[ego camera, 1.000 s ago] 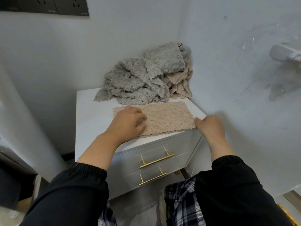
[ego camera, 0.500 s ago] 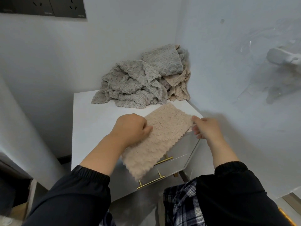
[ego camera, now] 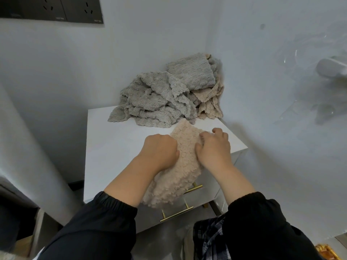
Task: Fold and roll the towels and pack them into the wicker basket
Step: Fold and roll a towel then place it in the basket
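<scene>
The beige towel [ego camera: 181,166] lies lengthwise between the 2 hands. Its far end rests on the white desk [ego camera: 112,147] and its near end hangs over the front edge. The left hand [ego camera: 160,152] grips the towel's left edge with its fingers curled in. The right hand [ego camera: 213,149] pinches the right edge with bent fingers, just across the cloth from the left hand. Beyond both hands, in the desk's far corner against the walls, sits a loose pile of towels [ego camera: 165,98]. It is mostly grey, with beige on the side beyond the right hand. Below the hands are 2 gold drawer handles [ego camera: 176,214], the upper one partly hidden by the hanging towel. Dark wall sockets [ego camera: 50,8] are mounted high above the left hand.
</scene>
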The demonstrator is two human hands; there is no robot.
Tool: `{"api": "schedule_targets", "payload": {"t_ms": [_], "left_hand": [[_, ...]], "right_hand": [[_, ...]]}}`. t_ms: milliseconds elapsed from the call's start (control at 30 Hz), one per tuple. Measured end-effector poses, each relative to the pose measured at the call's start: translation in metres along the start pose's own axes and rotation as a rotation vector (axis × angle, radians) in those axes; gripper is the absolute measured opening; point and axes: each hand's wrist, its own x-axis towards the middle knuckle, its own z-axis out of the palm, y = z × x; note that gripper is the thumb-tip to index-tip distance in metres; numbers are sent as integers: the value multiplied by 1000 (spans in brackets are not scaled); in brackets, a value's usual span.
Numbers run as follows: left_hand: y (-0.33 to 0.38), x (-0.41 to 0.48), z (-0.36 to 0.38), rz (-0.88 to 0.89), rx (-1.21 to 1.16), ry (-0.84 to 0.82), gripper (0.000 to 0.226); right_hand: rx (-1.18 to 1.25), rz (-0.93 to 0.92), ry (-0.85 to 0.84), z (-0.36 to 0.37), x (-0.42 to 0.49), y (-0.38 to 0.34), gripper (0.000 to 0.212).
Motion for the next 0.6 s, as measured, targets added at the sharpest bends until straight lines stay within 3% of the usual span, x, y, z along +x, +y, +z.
{"api": "schedule_targets", "payload": {"t_ms": [100,200,267,400,500,600], "left_hand": [[0,0,-7,-37,51,-26,18],[-2,2,-5,-114,1,-14,25],[-8,5,3,-207,-116,8,33],[-23,14,19,-356,-403,61,27],[-30,27,29,-413,-544,5,43],[-32,37,35,-418,-631,9,34]], "right_hand": [[10,-22,30,1,1,-9,41],[-25,119,-32,1,10,-3,48],[-58,201,-91,1,18,5,54],[-54,242,-216,4,26,8,61],[1,242,-275,2,30,2,50],[115,245,-287,3,34,-1,32]]}}
